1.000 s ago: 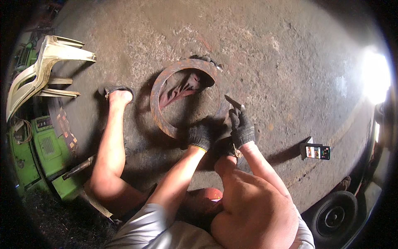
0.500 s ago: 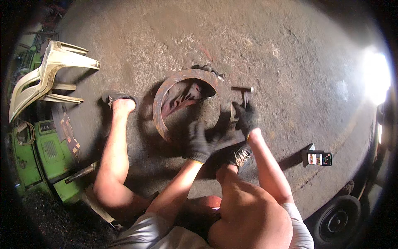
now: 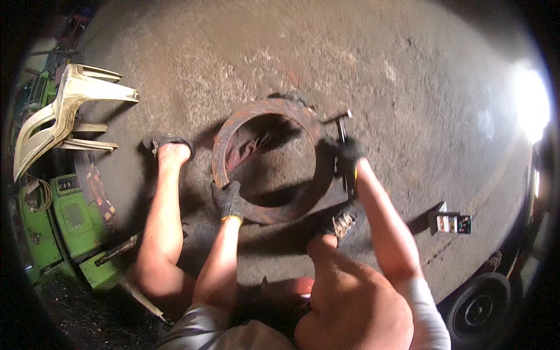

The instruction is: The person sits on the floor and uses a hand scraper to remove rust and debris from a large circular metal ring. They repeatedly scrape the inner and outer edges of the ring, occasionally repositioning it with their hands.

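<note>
A wide rusty steel ring (image 3: 220,154) stands over the concrete floor between my feet. My left hand (image 3: 228,201), in a dark work glove, is closed round the ring's lower left edge. Just past its right side, my gloved right hand (image 3: 350,153) grips a hammer (image 3: 342,128). The hammer's head points away from me and is apart from the ring. Through the ring's opening a crumpled dark reddish cloth (image 3: 244,153) shows. What supports the ring underneath is mostly hidden.
A white plastic chair (image 3: 87,87) lies tipped at the left, by a green machine (image 3: 76,207). A phone (image 3: 454,224) leans on a small stand at the right. A wheel (image 3: 475,309) sits at lower right. My shoes flank the ring; a red object (image 3: 302,286) is below me.
My left hand has moved left from the ring's lower middle and closed on its lower left edge. The ring's tilt has changed slightly. The hammer in my right hand has turned a little.
</note>
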The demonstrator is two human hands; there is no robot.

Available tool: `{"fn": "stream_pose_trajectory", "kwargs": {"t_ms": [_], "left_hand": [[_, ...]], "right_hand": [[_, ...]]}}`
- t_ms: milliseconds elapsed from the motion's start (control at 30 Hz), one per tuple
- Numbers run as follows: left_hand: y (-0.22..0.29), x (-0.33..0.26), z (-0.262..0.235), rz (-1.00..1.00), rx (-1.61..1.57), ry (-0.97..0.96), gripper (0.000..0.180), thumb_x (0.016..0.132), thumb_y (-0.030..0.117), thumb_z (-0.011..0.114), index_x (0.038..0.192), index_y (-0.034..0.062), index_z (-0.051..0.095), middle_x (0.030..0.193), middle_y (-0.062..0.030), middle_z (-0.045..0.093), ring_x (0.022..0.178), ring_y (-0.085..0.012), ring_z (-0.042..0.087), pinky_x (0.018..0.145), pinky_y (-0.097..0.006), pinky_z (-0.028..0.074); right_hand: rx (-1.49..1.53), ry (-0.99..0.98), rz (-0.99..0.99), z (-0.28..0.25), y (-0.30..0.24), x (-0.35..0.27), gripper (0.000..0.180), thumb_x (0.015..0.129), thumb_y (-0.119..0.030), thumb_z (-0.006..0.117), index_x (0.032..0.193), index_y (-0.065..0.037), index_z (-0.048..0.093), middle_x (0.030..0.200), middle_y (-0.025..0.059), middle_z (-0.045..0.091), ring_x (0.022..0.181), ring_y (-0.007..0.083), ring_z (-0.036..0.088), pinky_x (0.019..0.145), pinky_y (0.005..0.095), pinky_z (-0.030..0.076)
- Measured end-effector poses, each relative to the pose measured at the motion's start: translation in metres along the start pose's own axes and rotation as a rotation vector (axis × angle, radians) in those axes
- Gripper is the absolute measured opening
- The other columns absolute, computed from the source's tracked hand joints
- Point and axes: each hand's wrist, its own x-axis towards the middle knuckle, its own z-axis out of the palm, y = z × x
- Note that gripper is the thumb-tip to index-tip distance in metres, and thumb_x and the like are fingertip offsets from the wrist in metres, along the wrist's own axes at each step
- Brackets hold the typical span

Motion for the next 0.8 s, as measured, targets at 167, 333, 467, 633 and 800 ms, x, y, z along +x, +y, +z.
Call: {"fn": "stream_pose_trajectory", "kwargs": {"t_ms": [167,333,467,633,800], "left_hand": [[0.039,0.039,0.002,0.343,0.193,-0.172,0.067,0.078,0.024,0.079,0.133,-0.0065,0.057,0.122,-0.0279,0.067,0.115,-0.0374,0.067,0.097,-0.045,0.052],[0.056,0.069,0.025,0.590,0.513,-0.193,0.066,0.077,0.030,0.083,0.131,-0.0015,0.062,0.116,-0.0270,0.069,0.115,-0.0400,0.066,0.098,-0.049,0.051],[0.079,0.061,0.022,0.741,0.637,-0.002,0.075,0.076,0.040,0.087,0.135,0.0029,0.061,0.132,-0.0261,0.060,0.127,-0.0446,0.055,0.105,-0.052,0.046],[0.098,-0.037,0.033,0.759,0.453,-0.161,0.092,0.082,0.052,0.082,0.153,0.0052,0.046,0.149,-0.0301,0.047,0.139,-0.0458,0.046,0.115,-0.053,0.039],[0.089,-0.158,0.074,0.801,0.517,-0.535,0.091,0.079,0.062,0.080,0.142,0.0018,0.054,0.139,-0.0279,0.053,0.122,-0.0482,0.056,0.103,-0.057,0.046]], "right_hand": [[0.375,0.161,0.109,0.009,0.027,-0.090,0.032,0.091,-0.033,0.078,0.094,-0.003,0.067,0.070,0.0040,0.061,0.050,0.0156,0.054,0.046,0.0333,0.047],[0.186,0.142,0.054,0.008,0.051,-0.107,0.024,0.096,-0.026,0.073,0.096,-0.003,0.067,0.078,0.0064,0.070,0.057,0.0154,0.062,0.051,0.0302,0.049],[0.383,0.134,0.186,-0.024,0.048,-0.130,0.017,0.099,-0.021,0.072,0.098,-0.005,0.064,0.082,0.0088,0.074,0.065,0.0166,0.068,0.055,0.0285,0.052],[0.404,0.119,0.109,-0.045,0.052,-0.145,0.027,0.101,-0.027,0.069,0.114,-0.004,0.062,0.085,0.0072,0.068,0.064,0.0154,0.063,0.048,0.0320,0.053],[0.000,0.194,-0.065,-0.013,0.067,-0.153,0.032,0.098,-0.022,0.070,0.123,-0.001,0.068,0.093,0.0150,0.063,0.085,0.0302,0.062,0.075,0.0414,0.051]]}}
